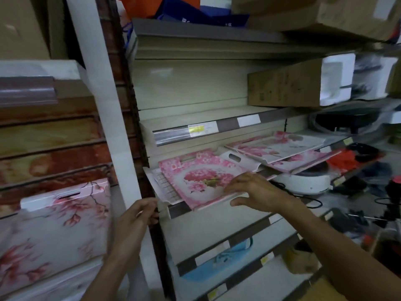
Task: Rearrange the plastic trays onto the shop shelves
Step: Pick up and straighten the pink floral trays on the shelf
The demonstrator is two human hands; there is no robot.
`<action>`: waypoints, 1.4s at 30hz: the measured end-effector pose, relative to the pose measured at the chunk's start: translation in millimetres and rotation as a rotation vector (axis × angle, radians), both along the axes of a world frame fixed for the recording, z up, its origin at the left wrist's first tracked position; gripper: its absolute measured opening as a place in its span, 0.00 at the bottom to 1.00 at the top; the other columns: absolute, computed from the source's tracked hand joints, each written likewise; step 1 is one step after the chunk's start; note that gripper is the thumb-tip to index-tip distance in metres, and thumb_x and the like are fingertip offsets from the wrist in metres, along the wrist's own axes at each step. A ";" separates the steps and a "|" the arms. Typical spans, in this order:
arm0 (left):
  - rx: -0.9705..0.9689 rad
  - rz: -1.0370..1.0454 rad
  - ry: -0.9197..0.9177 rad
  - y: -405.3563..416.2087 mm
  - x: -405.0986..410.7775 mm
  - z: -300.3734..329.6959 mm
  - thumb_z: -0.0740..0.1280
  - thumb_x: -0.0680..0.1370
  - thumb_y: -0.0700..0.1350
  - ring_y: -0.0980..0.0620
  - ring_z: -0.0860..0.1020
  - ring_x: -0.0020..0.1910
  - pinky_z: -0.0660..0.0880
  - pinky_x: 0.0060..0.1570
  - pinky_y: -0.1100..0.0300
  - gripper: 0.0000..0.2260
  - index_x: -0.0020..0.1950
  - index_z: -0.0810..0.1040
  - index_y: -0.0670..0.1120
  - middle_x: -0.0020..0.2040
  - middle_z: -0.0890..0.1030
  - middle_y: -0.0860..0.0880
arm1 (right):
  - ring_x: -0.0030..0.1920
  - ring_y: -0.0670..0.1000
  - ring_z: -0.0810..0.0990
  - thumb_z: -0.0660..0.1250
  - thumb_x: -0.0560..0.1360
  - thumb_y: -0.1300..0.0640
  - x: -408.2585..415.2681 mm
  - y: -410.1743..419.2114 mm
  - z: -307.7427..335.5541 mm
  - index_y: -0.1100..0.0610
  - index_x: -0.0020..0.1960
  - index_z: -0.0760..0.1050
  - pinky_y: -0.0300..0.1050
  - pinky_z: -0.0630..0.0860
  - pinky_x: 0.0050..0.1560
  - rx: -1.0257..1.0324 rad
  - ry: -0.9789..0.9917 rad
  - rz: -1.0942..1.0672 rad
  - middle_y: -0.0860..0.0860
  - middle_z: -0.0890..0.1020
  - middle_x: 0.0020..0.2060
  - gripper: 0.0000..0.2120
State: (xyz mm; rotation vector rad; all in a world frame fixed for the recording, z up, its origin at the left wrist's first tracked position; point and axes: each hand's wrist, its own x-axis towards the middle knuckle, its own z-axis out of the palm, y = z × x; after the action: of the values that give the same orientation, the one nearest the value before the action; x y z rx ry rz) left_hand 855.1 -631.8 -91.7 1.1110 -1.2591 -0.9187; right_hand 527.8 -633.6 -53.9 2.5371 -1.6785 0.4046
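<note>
A pink floral plastic tray (195, 177) lies tilted on the middle shelf (180, 210), over a white tray (160, 185) with a grid pattern. My right hand (253, 192) grips the pink tray's front right edge, fingers on top and thumb under the rim. At the shelf's left corner, just below the white tray, my left hand (138, 216) has its fingers curled; whether it holds anything is unclear. Further right on the same shelf lie two more floral trays (280, 146) and a white tray handle (235, 158). A large floral tray (56, 227) stands at the left.
A white upright post (108, 118) separates the left rack from the shelves. A cardboard box (284, 85) sits on the shelf above. A white appliance (303, 181) and dark goods lie at the right. A blue item (217, 263) rests on a lower shelf.
</note>
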 end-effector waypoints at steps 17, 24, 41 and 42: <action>0.607 -0.314 0.798 -51.4 -102.3 35.6 0.60 0.80 0.57 0.33 0.77 0.57 0.77 0.52 0.37 0.24 0.59 0.71 0.34 0.61 0.75 0.32 | 0.52 0.53 0.81 0.63 0.80 0.52 -22.9 -32.6 50.7 0.50 0.57 0.82 0.51 0.78 0.54 -0.065 -0.141 0.187 0.51 0.84 0.50 0.10; 0.514 -0.255 0.844 -89.3 -127.0 35.8 0.60 0.81 0.54 0.36 0.77 0.59 0.79 0.47 0.35 0.21 0.69 0.72 0.43 0.64 0.77 0.37 | 0.52 0.53 0.81 0.64 0.80 0.52 -36.6 -36.2 53.8 0.51 0.56 0.83 0.48 0.76 0.57 -0.097 -0.174 0.211 0.51 0.85 0.50 0.11; 0.494 -0.236 0.399 -29.2 -73.6 27.4 0.66 0.77 0.50 0.36 0.80 0.57 0.76 0.58 0.42 0.19 0.64 0.77 0.43 0.58 0.82 0.38 | 0.50 0.42 0.79 0.67 0.77 0.46 -60.7 -13.3 59.0 0.49 0.61 0.80 0.26 0.71 0.47 0.057 -0.345 0.135 0.46 0.83 0.52 0.15; 0.487 -0.229 0.360 -21.8 -65.5 25.5 0.67 0.77 0.52 0.37 0.81 0.56 0.76 0.58 0.43 0.18 0.62 0.78 0.43 0.57 0.83 0.38 | 0.48 0.44 0.79 0.67 0.77 0.49 -60.9 -18.6 56.4 0.51 0.59 0.81 0.23 0.70 0.43 0.026 -0.399 0.091 0.47 0.83 0.49 0.13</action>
State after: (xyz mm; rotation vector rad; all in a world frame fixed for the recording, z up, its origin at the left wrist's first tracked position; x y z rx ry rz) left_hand 789.6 -653.6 -66.2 1.1159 -0.8950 -1.5819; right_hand 467.0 -652.3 2.6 2.6931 -1.6891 0.9581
